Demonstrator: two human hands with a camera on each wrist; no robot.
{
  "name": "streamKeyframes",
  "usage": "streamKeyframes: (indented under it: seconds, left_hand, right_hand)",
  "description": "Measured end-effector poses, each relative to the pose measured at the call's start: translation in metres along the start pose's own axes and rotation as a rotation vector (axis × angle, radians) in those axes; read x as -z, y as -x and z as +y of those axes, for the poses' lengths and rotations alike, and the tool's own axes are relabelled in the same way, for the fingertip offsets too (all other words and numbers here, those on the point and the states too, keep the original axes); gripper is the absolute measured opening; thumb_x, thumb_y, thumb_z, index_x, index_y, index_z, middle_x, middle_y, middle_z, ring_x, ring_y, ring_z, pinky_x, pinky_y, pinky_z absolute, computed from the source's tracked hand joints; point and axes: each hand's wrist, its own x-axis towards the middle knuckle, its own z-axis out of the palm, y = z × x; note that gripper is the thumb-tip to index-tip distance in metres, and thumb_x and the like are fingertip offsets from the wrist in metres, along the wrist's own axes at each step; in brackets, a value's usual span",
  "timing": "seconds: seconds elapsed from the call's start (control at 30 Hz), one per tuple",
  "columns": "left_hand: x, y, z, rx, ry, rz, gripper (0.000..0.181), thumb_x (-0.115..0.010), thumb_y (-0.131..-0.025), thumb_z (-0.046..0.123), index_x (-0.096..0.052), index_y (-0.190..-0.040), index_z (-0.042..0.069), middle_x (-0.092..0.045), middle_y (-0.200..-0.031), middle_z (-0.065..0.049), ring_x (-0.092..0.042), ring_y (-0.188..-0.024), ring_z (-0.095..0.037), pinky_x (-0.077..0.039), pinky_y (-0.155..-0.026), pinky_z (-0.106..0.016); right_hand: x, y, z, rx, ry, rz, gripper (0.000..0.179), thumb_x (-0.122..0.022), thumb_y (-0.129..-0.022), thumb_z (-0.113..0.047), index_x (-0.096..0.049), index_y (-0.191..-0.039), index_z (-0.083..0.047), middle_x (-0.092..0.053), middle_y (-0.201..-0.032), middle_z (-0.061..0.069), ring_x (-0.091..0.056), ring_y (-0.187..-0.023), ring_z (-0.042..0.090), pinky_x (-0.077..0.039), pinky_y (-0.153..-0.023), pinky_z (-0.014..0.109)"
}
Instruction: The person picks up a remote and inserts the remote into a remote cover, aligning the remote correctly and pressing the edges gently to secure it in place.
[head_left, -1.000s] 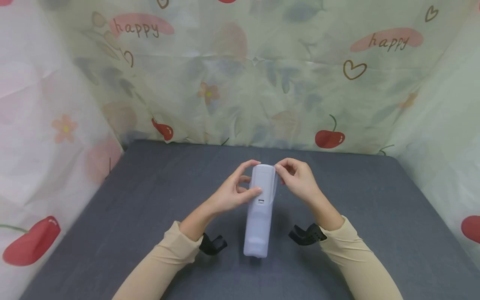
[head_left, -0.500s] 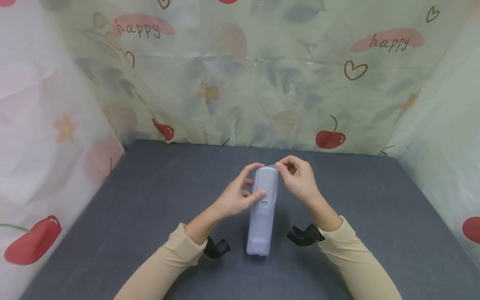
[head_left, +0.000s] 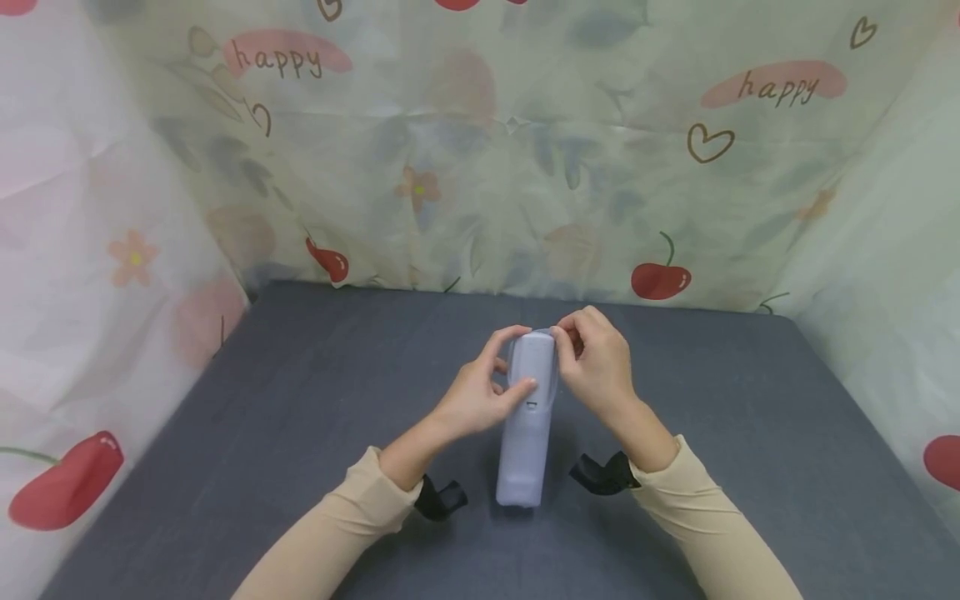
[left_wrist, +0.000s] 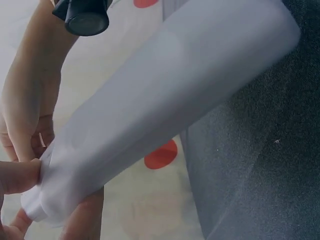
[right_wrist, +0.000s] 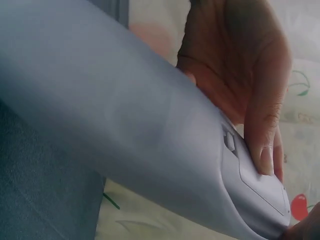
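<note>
A white remote control (head_left: 537, 367), its back with the battery cover turned up, is held tilted above the dark table. A pale translucent soft cover (head_left: 522, 458) wraps its near part; at the far end, the cover's loose edge stands out around the remote. My left hand (head_left: 480, 392) grips the far end, thumb on the battery cover and fingers around the side. In the right wrist view the left thumb (right_wrist: 265, 155) presses beside the latch. My right hand (head_left: 598, 362) pinches the cover's edge at the far right corner. The remote's front is hidden.
A dark grey cloth-covered table (head_left: 360, 358) lies under the hands. Patterned curtains (head_left: 510, 192) hang behind it and at both sides. Black straps (head_left: 603, 473) sit at the wrists, close to the remote's near end.
Both hands and the remote have shifted slightly right and away. The cover's edge, earlier seen mainly along the right side, now shows at the far end and left side too.
</note>
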Motion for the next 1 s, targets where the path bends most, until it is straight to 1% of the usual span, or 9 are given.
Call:
streamKeyframes:
  seconds: [0.1,0.23,0.33,0.47,0.6,0.77,0.83,0.93,1.0]
  left_hand:
    - [-0.001,0.000,0.000,0.005,-0.005,0.012,0.060,-0.060,-0.092,0.019,-0.027,-0.140,0.031,-0.058,-0.107,-0.020,-0.060,-0.052,-0.031,-0.045,-0.050,-0.024]
    - [-0.001,-0.001,-0.002,0.023,-0.017,0.027,0.060,-0.060,-0.091,0.019,-0.027,-0.140,0.031,-0.058,-0.106,-0.020,-0.057,-0.047,-0.021,-0.045,-0.050,-0.024]
    - [-0.002,-0.003,-0.003,0.025,-0.031,0.037,0.059,-0.060,-0.092,0.019,-0.027,-0.140,0.031,-0.058,-0.106,-0.020,-0.054,-0.045,-0.014,-0.045,-0.049,-0.024]
    - [-0.002,-0.005,-0.005,0.024,-0.038,0.050,0.058,-0.060,-0.092,0.018,-0.028,-0.139,0.029,-0.058,-0.104,-0.020,-0.053,-0.045,-0.012,-0.045,-0.049,-0.023]
    - [-0.004,-0.006,-0.005,0.027,-0.030,0.056,0.058,-0.060,-0.091,0.017,-0.029,-0.139,0.028,-0.059,-0.104,-0.020,-0.053,-0.046,-0.011,-0.045,-0.049,-0.023]
    - [-0.005,-0.006,-0.004,0.021,-0.023,0.059,0.058,-0.060,-0.091,0.017,-0.029,-0.139,0.027,-0.059,-0.105,-0.020,-0.048,-0.041,-0.011,-0.042,-0.047,-0.022]
    - [-0.004,-0.006,-0.002,0.018,-0.015,0.067,0.059,-0.060,-0.091,0.017,-0.029,-0.139,0.027,-0.058,-0.107,-0.021,-0.048,-0.042,-0.011,-0.042,-0.047,-0.022]
    - [-0.001,-0.005,0.002,0.013,0.019,0.087,0.058,-0.061,-0.091,0.015,-0.030,-0.139,0.027,-0.057,-0.108,-0.021,-0.052,-0.048,-0.014,-0.044,-0.050,-0.024]
    - [0.002,-0.004,0.004,0.010,0.039,0.091,0.057,-0.061,-0.090,0.013,-0.032,-0.138,0.026,-0.056,-0.110,-0.020,-0.056,-0.054,-0.016,-0.046,-0.052,-0.025]
  right_hand:
    - [-0.002,0.001,-0.002,0.067,0.073,0.031,0.007,-0.066,-0.082,-0.001,-0.061,-0.077,0.000,-0.052,-0.068,0.009,-0.047,-0.057,0.016,-0.039,-0.050,0.027]
    - [-0.005,0.002,-0.003,0.148,0.161,0.068,0.008,-0.066,-0.081,-0.001,-0.060,-0.075,0.001,-0.051,-0.067,0.010,-0.046,-0.055,0.018,-0.039,-0.047,0.029]
    - [-0.008,0.002,-0.004,0.198,0.213,0.095,0.008,-0.066,-0.080,0.001,-0.060,-0.074,0.001,-0.051,-0.066,0.010,-0.047,-0.054,0.020,-0.040,-0.045,0.030]
    - [-0.012,0.003,-0.005,0.238,0.246,0.121,0.010,-0.066,-0.079,0.002,-0.059,-0.073,0.001,-0.050,-0.065,0.010,-0.046,-0.053,0.020,-0.039,-0.043,0.029]
    - [-0.014,0.005,-0.005,0.249,0.266,0.142,0.010,-0.067,-0.078,0.003,-0.058,-0.072,0.001,-0.049,-0.064,0.010,-0.045,-0.053,0.020,-0.038,-0.043,0.028]
    - [-0.015,0.005,-0.007,0.254,0.278,0.162,0.011,-0.067,-0.077,0.002,-0.058,-0.071,0.000,-0.049,-0.064,0.010,-0.046,-0.053,0.020,-0.038,-0.041,0.029]
    - [-0.013,0.003,-0.009,0.249,0.273,0.160,0.011,-0.067,-0.078,0.001,-0.058,-0.072,0.000,-0.049,-0.063,0.010,-0.045,-0.052,0.020,-0.038,-0.041,0.029]
    - [-0.011,0.000,-0.012,0.211,0.235,0.144,0.011,-0.066,-0.080,-0.002,-0.058,-0.073,-0.001,-0.049,-0.064,0.009,-0.045,-0.053,0.019,-0.038,-0.043,0.028]
    - [-0.010,-0.001,-0.013,0.166,0.191,0.119,0.010,-0.065,-0.082,-0.003,-0.059,-0.074,-0.002,-0.050,-0.065,0.008,-0.046,-0.054,0.018,-0.039,-0.045,0.029]
